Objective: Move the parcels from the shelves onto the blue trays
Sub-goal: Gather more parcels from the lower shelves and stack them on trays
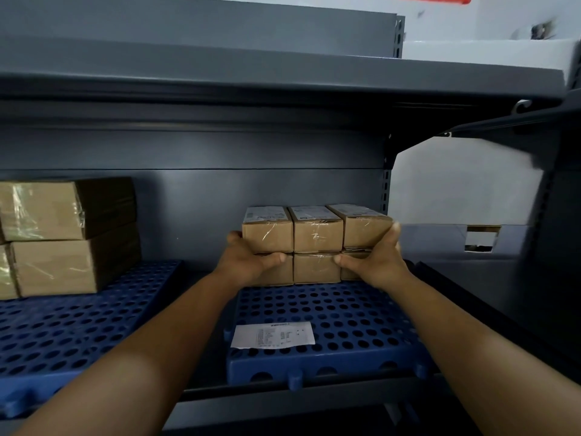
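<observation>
A block of small cardboard parcels (316, 243), three across and two high, is held between both hands at the far end of the right blue tray (330, 322). The block appears to rest on the tray's perforated top, though whether it is fully set down cannot be told. The left hand (248, 262) is pressed against the left side of the block, its thumb laid across the front of the lower left parcel and its fingers curled round the side. The right hand (374, 262) is pressed against the right side, the thumb laid on the front of the lower row and the fingers reaching up along the right face of the top parcel. White labels are seen on the tops of the upper three parcels, and clear tape on their fronts.

A white printed slip (273, 335) is lying flat on the near part of the same tray. On the left blue tray (78, 325), well apart from the hands, a stack of larger taped boxes (63, 237) is stood at the far end. Both trays are set on a dark grey metal shelf (283, 394), with another shelf overhead
</observation>
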{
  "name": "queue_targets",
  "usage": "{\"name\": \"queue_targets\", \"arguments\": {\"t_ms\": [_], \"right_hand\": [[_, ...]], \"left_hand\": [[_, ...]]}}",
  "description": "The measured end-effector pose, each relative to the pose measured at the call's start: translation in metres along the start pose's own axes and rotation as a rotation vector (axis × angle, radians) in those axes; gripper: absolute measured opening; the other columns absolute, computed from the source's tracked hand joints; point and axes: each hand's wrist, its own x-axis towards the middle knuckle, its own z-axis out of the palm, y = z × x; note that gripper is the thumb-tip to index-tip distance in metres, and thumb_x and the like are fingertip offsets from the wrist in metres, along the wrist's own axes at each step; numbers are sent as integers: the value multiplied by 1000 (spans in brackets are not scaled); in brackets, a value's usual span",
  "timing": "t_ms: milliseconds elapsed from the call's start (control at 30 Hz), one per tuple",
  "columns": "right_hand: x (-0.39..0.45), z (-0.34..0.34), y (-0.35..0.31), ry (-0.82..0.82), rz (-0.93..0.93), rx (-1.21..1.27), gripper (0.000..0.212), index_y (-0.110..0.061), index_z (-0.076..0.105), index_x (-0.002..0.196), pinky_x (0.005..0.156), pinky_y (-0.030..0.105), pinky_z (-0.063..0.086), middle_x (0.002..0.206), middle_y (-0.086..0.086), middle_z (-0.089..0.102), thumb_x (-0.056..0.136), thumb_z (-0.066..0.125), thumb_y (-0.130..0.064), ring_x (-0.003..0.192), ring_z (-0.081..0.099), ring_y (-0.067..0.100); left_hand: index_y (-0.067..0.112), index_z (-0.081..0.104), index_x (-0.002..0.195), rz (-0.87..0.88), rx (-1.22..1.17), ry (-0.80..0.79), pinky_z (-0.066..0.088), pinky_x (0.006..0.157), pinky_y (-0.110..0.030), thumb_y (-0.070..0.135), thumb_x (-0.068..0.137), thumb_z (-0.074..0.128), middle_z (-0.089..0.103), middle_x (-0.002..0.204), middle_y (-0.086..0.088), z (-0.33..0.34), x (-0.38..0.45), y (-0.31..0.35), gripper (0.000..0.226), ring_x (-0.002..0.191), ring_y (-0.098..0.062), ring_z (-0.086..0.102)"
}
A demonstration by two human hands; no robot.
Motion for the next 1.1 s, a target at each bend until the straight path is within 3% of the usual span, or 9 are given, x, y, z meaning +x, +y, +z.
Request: {"name": "queue_targets", "arguments": {"t_ms": [167,333,433,533,600,800,967,1100], "right_hand": [[-11,0,-1,-8,37,19,136,-17,-32,142,119,43,11,158,7,-15,69,78,-46,147,-2,25],[-27,-8,-2,32,49,-35,133,-14,-26,145,118,51,11,159,6,-12,68,75,-55,147,-1,25],[-41,-12,-2,35,5,-41,125,-13,-12,150,118,49,14,160,5,-5,69,72,-58,147,5,24],[-60,-12,-5,44,-57,6,111,-15,12,150,114,49,26,156,6,15,67,73,-57,142,23,26],[-77,-15,-8,40,-65,28,103,-16,18,148,112,48,31,154,5,19,69,73,-54,139,29,26],[-141,-37,-16,91,-72,37,79,-15,26,145,105,30,30,150,4,29,82,68,-39,135,33,22],[-199,-48,-13,164,-2,-14,93,-15,13,151,112,40,31,157,4,20,81,67,-45,141,27,22],[-258,-49,-12,263,60,-14,88,-17,16,150,108,34,33,154,2,24,83,67,-40,138,31,20]], "left_hand": [[10,9,146,-17,-2,9,40,105,-38,21,70,82,42,142,-11,-5,-12,5,105,129,-27,44],[12,-4,150,-22,19,28,35,109,-36,24,71,81,30,152,-12,-10,-37,12,116,136,-27,36],[13,2,151,46,63,104,33,109,-35,27,73,80,22,155,-12,-9,-60,18,111,139,-27,31],[11,17,149,150,108,168,32,108,-31,27,78,75,29,151,-10,-5,-90,25,92,137,-24,34],[13,24,146,204,119,166,32,108,-32,29,81,72,33,147,-8,-2,-108,28,83,135,-22,35],[22,17,150,250,90,53,28,112,-33,33,84,67,22,156,-1,12,-153,37,84,141,-19,27],[23,21,148,303,17,-82,30,110,-32,34,85,66,28,154,2,22,-192,36,79,139,-16,31],[25,22,148,369,22,-247,31,108,-31,33,87,64,29,154,4,20,-236,23,75,138,-14,32]]}}
